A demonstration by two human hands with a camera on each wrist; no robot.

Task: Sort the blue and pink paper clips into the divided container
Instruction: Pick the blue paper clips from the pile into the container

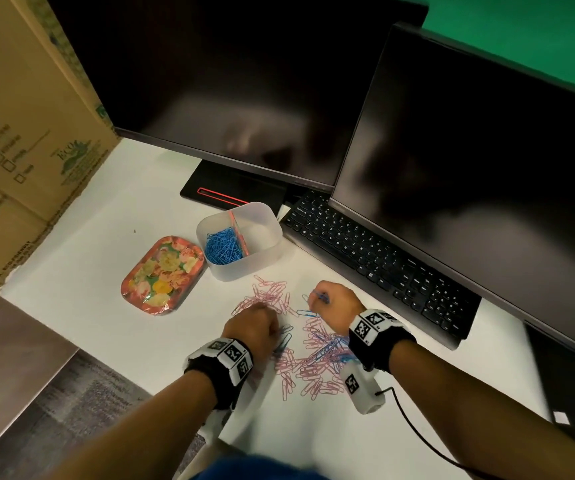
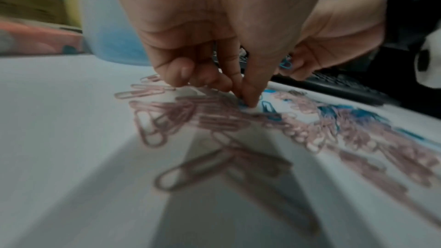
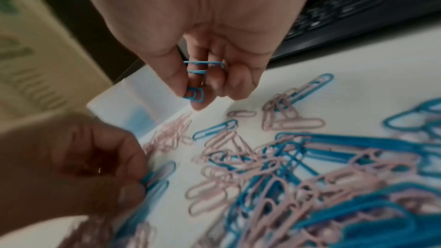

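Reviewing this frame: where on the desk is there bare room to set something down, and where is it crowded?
Bare desk lies left of the floral tray, up to the cardboard box, and along the near edge between the forearms. Crowded: pink and blue clips fill the middle under both hands, between the divided container and keyboard.

Two dark monitors (image 1: 230, 81), a keyboard (image 1: 376, 251), cardboard box (image 1: 19, 133), floral tray (image 1: 161, 275).

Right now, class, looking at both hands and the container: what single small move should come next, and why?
Probably the right hand should carry its blue clips to the divided container and drop them onto the blue pile: it already grips several, while the left hand is only pinching at one.
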